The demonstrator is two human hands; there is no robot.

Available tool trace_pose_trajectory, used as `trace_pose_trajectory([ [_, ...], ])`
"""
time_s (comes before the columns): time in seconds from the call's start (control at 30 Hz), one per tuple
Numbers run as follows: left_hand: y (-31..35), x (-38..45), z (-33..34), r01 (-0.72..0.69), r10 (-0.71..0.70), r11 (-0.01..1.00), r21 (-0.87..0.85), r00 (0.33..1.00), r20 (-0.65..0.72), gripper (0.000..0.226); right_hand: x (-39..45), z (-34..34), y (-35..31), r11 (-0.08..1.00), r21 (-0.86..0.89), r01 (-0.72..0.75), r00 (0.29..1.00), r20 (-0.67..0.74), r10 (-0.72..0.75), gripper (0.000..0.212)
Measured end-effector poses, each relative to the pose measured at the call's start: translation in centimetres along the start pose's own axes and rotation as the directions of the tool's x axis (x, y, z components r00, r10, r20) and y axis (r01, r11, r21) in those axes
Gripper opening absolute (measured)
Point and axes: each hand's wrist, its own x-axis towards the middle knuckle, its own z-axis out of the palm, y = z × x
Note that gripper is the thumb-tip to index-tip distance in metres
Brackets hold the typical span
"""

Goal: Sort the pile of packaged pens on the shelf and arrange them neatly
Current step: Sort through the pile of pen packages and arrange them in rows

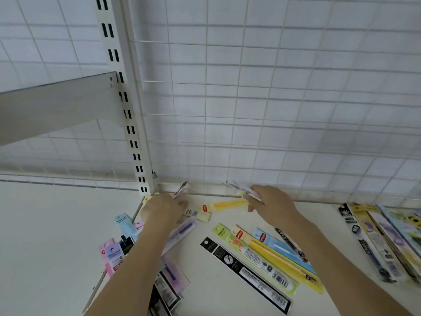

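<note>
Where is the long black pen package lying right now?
The long black pen package lies diagonally on the white shelf in the lower middle of the head view, between the person's forearms, just left of the green package.

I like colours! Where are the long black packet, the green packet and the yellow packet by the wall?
black packet [245, 275], head view, its middle.
green packet [255, 256], head view, printed middle.
yellow packet [227, 205], head view, yellow body.

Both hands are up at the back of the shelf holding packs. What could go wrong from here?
1. The left hand and right hand work against the wire grid; a pack such as the one in the right hand might slip through or behind it.
2. Both forearms cross the loose packs, so the black pack and its neighbours could be swept out of place.
3. The row at the right sits near the view's edge, where a nudge might go unnoticed.
</note>
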Motion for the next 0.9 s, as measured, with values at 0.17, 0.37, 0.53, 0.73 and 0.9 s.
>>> trace_pose_trajectory([
  [0.17,-0.9,0.1,-0.1,0.073,-0.076,0.991,-0.115,0.997,-0.025,0.041,-0.2,-0.7,-0.3,0.937,0.342,-0.076,0.997,0.038,0.067,0.040],
  [0.37,-1.6,0.8,-0.2,0.072,-0.065,0.974,-0.215,0.997,0.036,0.027,0.0,-0.4,-0.3,0.885,0.446,-0.133,0.990,0.106,0.096,0.032],
  [0.53,-1.9,1.0,-0.2,0.064,-0.049,0.965,-0.256,0.997,0.066,0.013,0.6,0.0,-0.6,0.887,0.445,-0.121,0.992,0.087,0.091,0.022],
  [0.73,-2.2,0.3,-0.9,0.068,-0.018,0.910,-0.408,0.992,0.124,0.022,2.0,1.3,-1.1,0.990,0.128,-0.054,0.985,0.170,0.032,0.032],
  [0.9,-2.2,-0.5,-3.9,-0.063,0.104,0.851,-0.522,0.993,0.050,0.024,3.5,2.3,-2.1,1.000,-0.020,-0.005,0.965,0.262,0.010,0.035],
])
